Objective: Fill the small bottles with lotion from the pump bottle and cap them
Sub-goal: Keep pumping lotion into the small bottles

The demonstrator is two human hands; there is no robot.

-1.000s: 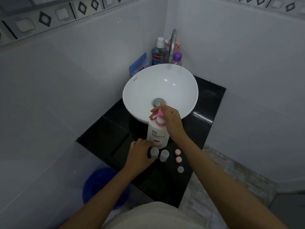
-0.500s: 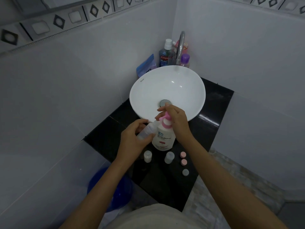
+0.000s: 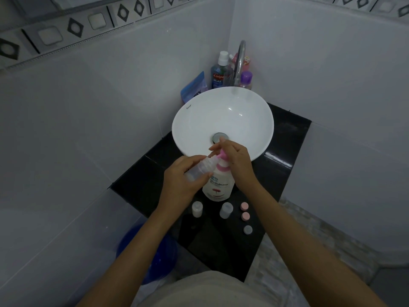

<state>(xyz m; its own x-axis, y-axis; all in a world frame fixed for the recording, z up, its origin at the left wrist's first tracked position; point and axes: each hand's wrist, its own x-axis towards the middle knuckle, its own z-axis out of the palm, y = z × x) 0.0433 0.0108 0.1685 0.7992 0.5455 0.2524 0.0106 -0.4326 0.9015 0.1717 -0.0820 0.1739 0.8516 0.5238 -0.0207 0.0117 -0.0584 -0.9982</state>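
A white pump bottle [image 3: 218, 186] with a pink pump head stands on the black counter [image 3: 285, 156] in front of the basin. My right hand [image 3: 238, 161] rests on top of the pump head. My left hand [image 3: 181, 182] holds a small clear bottle [image 3: 202, 168] tilted, its mouth up against the pump's nozzle. Two more small bottles [image 3: 197, 208] [image 3: 226, 210] stand uncapped near the counter's front. Two pink caps [image 3: 244, 206] [image 3: 245, 216] and a grey cap [image 3: 247, 229] lie in a row to their right.
A white round basin [image 3: 192, 129] fills the counter's back, with a chrome tap [image 3: 240, 60] over it. Mouthwash [image 3: 218, 73], a purple-capped bottle [image 3: 246, 79] and a blue pouch [image 3: 194, 86] crowd the corner. A blue bucket [image 3: 132, 247] sits on the floor below left.
My left hand picked a small bottle off the counter and raised it, tilted, to the pump's nozzle. My right hand stayed on the pump head.
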